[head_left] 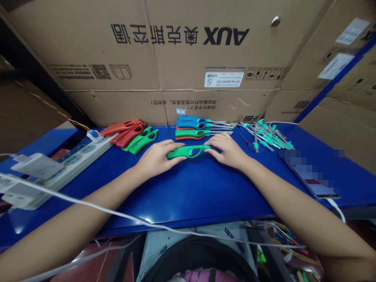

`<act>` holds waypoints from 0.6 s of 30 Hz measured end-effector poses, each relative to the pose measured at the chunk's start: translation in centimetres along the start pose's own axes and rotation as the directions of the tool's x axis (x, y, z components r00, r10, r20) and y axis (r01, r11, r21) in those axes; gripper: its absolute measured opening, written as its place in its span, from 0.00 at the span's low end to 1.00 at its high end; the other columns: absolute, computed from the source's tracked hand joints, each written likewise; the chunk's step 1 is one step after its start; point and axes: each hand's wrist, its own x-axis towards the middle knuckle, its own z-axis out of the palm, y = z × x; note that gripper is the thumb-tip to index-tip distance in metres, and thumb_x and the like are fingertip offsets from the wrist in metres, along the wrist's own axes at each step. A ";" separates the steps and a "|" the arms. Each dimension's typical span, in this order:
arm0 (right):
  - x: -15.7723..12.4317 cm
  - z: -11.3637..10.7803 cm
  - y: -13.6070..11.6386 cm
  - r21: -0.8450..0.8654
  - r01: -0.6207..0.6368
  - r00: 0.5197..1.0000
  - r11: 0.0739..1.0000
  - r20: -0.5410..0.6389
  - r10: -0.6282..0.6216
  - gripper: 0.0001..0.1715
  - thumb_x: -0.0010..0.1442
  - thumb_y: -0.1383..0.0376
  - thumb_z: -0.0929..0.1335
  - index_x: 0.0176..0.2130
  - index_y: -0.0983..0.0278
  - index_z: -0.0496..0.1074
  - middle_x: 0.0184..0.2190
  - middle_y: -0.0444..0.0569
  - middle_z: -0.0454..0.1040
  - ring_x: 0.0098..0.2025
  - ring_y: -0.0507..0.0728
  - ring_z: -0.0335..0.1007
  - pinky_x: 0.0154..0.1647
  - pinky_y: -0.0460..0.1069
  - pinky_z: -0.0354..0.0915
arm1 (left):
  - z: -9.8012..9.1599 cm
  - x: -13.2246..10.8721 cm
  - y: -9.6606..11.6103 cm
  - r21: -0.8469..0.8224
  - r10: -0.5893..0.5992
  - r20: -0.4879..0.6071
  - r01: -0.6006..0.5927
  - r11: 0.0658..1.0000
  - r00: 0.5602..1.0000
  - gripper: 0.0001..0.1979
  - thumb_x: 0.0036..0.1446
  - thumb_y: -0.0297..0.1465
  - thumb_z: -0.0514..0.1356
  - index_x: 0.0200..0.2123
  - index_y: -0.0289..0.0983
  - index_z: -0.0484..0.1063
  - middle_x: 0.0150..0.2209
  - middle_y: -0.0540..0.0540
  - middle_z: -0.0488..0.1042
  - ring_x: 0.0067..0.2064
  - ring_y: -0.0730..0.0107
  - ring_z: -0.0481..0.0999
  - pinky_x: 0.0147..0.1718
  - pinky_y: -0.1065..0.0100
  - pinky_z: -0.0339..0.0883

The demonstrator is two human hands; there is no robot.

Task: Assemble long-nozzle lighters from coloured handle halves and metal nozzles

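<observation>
A green lighter body [186, 152] lies level between my two hands over the blue table. My left hand [158, 156] pinches its left end between thumb and fingers. At its other end, my right hand [225, 150] closes its fingertips on the teal tip; any metal tube there is hidden by the fingers. Just behind, lighters with metal tubes [192, 133] in blue, red and green are stacked. To the left lie red handles [127, 132] and green handles [143, 141] without tubes. Several metal tubes with teal pieces [267, 135] form a loose pile on the right.
A white power strip [79, 160] with plugged-in chargers [38, 166] sits at the left. A phone [313, 178] lies at the right, and a small screwdriver [249, 145] near the tubes. A white cable [117, 213] crosses the front of the blue table [176, 196]. Cardboard [176, 58] stands behind.
</observation>
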 end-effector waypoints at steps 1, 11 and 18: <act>0.0 0.0 0.0 -0.006 0.027 0.999 1.000 -0.021 -0.027 0.11 0.68 0.60 0.66 0.44 0.64 0.74 0.41 0.52 0.81 0.44 0.59 0.74 0.47 0.55 0.60 | 0.0 -0.1 0.1 -0.030 -0.001 -0.006 0.001 1.000 1.000 0.22 0.60 0.43 0.63 0.52 0.37 0.77 0.44 0.41 0.80 0.42 0.59 0.80 0.43 0.63 0.72; -0.3 -0.4 -0.7 -0.133 0.229 0.970 0.964 -0.056 -0.238 0.14 0.69 0.65 0.62 0.45 0.67 0.75 0.36 0.57 0.79 0.39 0.60 0.71 0.44 0.56 0.63 | 0.1 0.0 1.5 -0.422 -0.316 0.280 0.412 0.808 0.907 0.24 0.50 0.48 0.67 0.41 0.34 0.81 0.35 0.45 0.81 0.33 0.63 0.76 0.35 0.67 0.68; -0.3 -0.2 -0.8 -0.195 0.261 0.961 0.945 -0.042 -0.274 0.14 0.69 0.67 0.61 0.43 0.67 0.75 0.34 0.56 0.77 0.37 0.59 0.68 0.43 0.56 0.63 | 0.2 0.3 1.9 -0.551 -0.385 0.385 0.544 0.633 0.839 0.22 0.48 0.46 0.69 0.39 0.35 0.82 0.28 0.49 0.77 0.27 0.73 0.70 0.27 0.71 0.61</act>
